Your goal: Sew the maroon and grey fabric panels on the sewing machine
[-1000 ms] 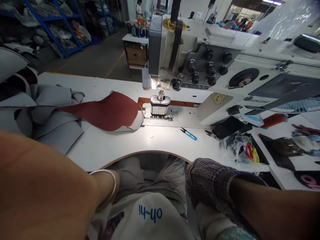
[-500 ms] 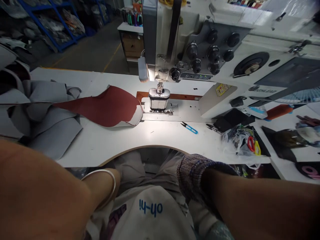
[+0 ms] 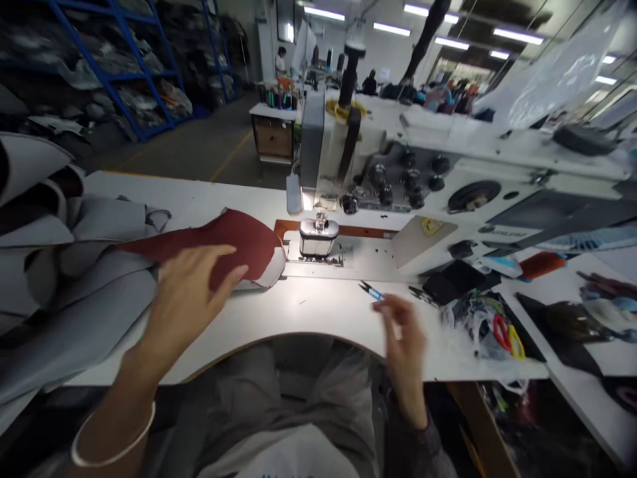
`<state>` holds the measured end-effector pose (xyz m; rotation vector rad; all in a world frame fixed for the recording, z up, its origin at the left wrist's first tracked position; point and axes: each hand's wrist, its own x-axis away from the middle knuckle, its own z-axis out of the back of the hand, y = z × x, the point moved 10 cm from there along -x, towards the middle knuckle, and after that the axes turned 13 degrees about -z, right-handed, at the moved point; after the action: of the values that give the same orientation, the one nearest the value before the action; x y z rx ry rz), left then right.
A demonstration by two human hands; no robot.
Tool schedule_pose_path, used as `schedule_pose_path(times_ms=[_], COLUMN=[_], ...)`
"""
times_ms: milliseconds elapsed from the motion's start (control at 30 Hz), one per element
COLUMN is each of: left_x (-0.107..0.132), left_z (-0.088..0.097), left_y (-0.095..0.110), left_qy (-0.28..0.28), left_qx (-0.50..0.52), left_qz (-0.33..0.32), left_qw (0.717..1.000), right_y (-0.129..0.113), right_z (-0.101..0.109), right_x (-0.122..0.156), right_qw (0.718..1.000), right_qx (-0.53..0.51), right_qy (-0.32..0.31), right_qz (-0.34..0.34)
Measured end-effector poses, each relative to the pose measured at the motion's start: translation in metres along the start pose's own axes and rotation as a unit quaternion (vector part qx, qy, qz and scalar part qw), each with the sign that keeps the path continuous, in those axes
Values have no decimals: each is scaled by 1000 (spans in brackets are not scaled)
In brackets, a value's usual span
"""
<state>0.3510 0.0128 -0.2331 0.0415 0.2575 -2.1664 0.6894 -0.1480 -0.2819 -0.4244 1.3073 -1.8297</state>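
At left, soft-looking grey sheets point(image 3: 107, 222) lie curled in a heap on the smooth white bench point(image 3: 263, 318). The matte red piece point(image 3: 249, 242), pale at its rounded end, has its long taper reaching them; if pulled, it could perhaps drag the heap. Over its near edge, the left hand point(image 3: 192, 292) has its grip wide and empty. Farther right, the right hand point(image 3: 405, 342) is blurred, its grip at the blue snips point(image 3: 371, 291); I cannot tell whether it has closed. Their pointed blades stand apart, so a careless grasp could prick a finger.
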Motion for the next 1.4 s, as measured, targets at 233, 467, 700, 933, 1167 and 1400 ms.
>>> schedule_pose_path(times_ms=[233,467,700,933,1167,1400], left_x=[-5,31,3,-62,-61,-36], left_z=[-159,-143,-86,-124,-143,-138], left_y=[88,218,42,31,112,108], left_qy=[-225,-191,73,-118,-236,-133], left_qx=[86,345,176,70,147,223], left_qz=[-1,-227,75,68,-97,-32], left_qw=[970,891,979,988,956,965], right_y=[91,164,61,93,53,19], right_z=[-124,-41,-138,-114,-156,-212], right_x=[-49,-80,-80,-68,-64,-14], right_qw=[950,957,964,934,871,908], right_qx=[279,263,133,215,419,46], right_qy=[-141,25,-228,-284,-255,-405], right_qz=[-9,-115,-2,4,38,94])
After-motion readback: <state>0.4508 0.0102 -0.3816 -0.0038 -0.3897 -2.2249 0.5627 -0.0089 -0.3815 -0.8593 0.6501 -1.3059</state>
